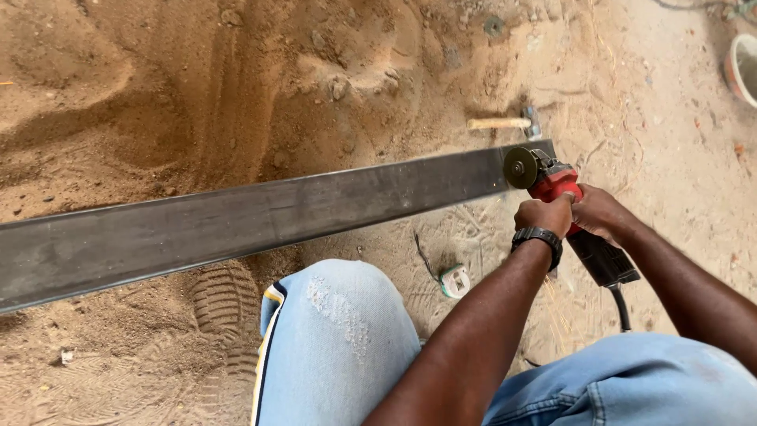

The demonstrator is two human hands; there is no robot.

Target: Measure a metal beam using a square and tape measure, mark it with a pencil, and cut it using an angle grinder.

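A long dark steel bar (236,221) lies across the sandy ground from the left edge to the upper right. A red and black angle grinder (561,205) sits at the bar's right end, its disc (520,167) against the metal. My left hand (542,214), with a black wristwatch (538,237), grips the grinder's red front. My right hand (599,213) wraps the body just behind it. A few sparks scatter below the grinder. Its black cord (621,304) runs down past my knee.
A hammer with a wooden handle (505,123) lies in the sand beyond the bar's end. A small white and green tape measure (455,280) rests by my left knee (339,331). A bowl's rim (741,67) shows at the top right. Loose sand mounds fill the upper left.
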